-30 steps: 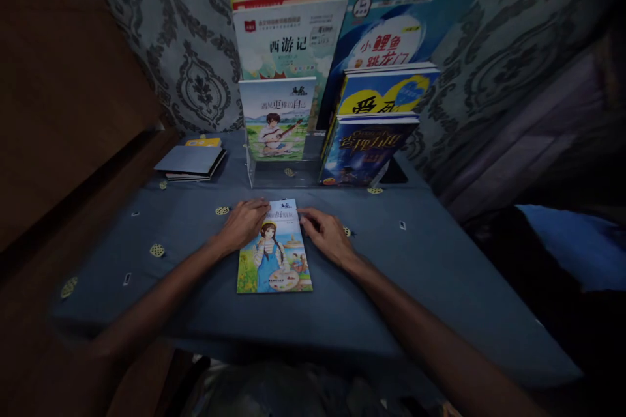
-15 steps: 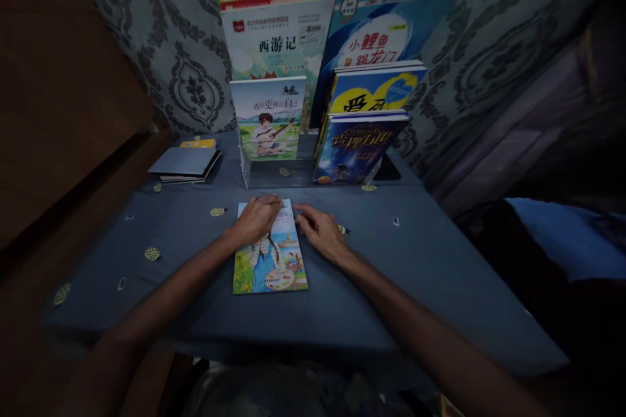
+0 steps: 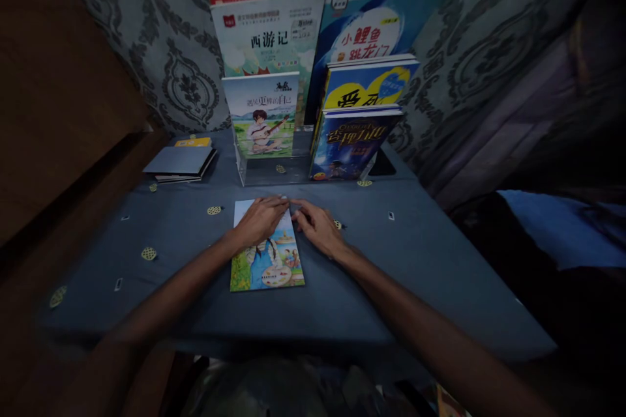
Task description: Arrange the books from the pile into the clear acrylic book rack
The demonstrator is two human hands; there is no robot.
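Note:
A thin picture-covered book (image 3: pixel 268 267) lies shut and flat on the cloth-covered table, its cover showing blue overalls and a paint palette. My left hand (image 3: pixel 263 218) rests flat across the upper part of the cover, fingers stretched toward the top right corner and hiding the title. Just right of the book is my right hand (image 3: pixel 315 225), its index finger extended to that corner, close to the left fingertips, while the other fingers curl loosely. Whether the right fingertip touches the book's edge is unclear. Neither hand grips anything.
Behind the book, a clear stand (image 3: pixel 252 172) holds several upright books, among them a guitar-player book (image 3: pixel 264 124) and a dark blue book (image 3: pixel 349 150). A small stack of books (image 3: pixel 180 161) lies at the back left. A black flat object (image 3: pixel 383 164) sits behind the stand's right side.
My left hand has slid slightly right over the cover, now hiding the title characters that showed before. My right hand stays by the corner. The whole view has shifted a little.

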